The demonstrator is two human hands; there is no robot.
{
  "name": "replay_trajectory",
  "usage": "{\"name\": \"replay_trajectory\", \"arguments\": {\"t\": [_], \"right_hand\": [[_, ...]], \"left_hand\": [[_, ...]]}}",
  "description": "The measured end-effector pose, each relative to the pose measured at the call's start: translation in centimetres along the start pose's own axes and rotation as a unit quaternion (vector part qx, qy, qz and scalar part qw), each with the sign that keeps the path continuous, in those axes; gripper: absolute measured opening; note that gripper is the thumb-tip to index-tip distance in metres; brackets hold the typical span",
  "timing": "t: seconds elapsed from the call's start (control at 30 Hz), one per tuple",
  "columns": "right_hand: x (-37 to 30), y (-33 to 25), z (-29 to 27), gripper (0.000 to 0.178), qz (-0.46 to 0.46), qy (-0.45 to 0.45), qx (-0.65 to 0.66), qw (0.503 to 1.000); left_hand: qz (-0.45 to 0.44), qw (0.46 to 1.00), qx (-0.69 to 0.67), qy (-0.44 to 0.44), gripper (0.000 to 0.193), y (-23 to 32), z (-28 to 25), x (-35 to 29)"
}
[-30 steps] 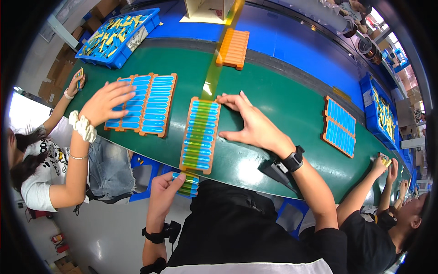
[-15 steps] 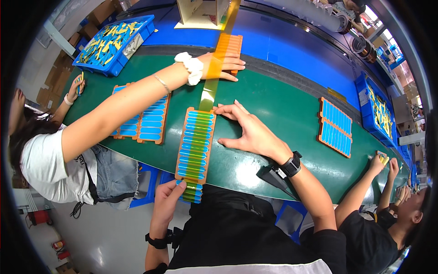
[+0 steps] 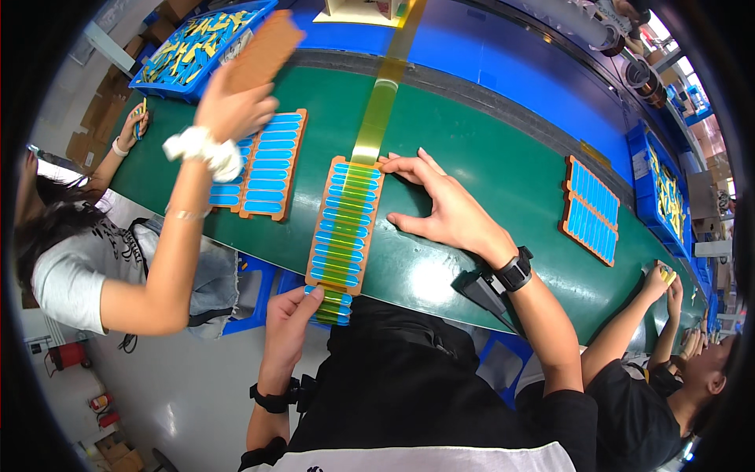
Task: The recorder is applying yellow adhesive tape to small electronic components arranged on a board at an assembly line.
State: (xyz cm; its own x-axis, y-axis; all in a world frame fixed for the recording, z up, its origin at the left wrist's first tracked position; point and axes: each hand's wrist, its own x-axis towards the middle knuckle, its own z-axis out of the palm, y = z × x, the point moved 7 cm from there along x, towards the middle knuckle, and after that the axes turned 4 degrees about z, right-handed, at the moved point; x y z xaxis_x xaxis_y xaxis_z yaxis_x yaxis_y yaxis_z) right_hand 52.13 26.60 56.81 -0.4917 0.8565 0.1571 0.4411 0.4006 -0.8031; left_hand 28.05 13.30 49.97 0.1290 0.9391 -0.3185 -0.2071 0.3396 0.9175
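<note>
A brown slotted tray [image 3: 313, 277] holding a row of blue strips lies in front of me on the green table. Translucent amber tape [image 3: 377, 118] stretches from the far side down over the strips' middles. My left hand [image 3: 289, 321] pinches the taped blue strips [image 3: 334, 308] that hang past the tray's near end, over the table edge. My right hand [image 3: 452, 211] is spread, its index fingertip at the tray's far right corner and its thumb apart from it. No object shows in its grasp.
At left a co-worker's hand [image 3: 236, 110] lifts a brown tray [image 3: 267, 51] above other filled trays [image 3: 271, 169]. Another filled tray [image 3: 590, 208] lies at right. Blue bins [image 3: 200, 55] of blue and yellow pieces stand at both sides. A black device [image 3: 480, 295] sits by my right wrist.
The co-worker's hand has left the tape and swung left, raising a brown tray off the table. My hands keep their hold and place at the tray; the whole view has shifted slightly.
</note>
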Motion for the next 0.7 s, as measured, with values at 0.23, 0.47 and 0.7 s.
{"name": "replay_trajectory", "arguments": {"t": [0.23,0.47,0.7], "right_hand": [[-0.1,0.6,-0.1,0.062,0.012,0.01,0.0,1.0],[0.3,-1.7,1.2,0.082,0.029,0.06,-0.023,0.997],[0.5,-1.8,3.1,0.112,0.085,0.033,-0.046,0.995]], "left_hand": [[0.0,1.0,-0.002,0.002,0.027,0.1,-0.3,0.2],[0.011,1.0,-0.023,0.008,0.028,0.7,-0.3,0.3],[-0.003,0.999,-0.04,-0.003,0.025,0.7,-0.2,0.2]]}}
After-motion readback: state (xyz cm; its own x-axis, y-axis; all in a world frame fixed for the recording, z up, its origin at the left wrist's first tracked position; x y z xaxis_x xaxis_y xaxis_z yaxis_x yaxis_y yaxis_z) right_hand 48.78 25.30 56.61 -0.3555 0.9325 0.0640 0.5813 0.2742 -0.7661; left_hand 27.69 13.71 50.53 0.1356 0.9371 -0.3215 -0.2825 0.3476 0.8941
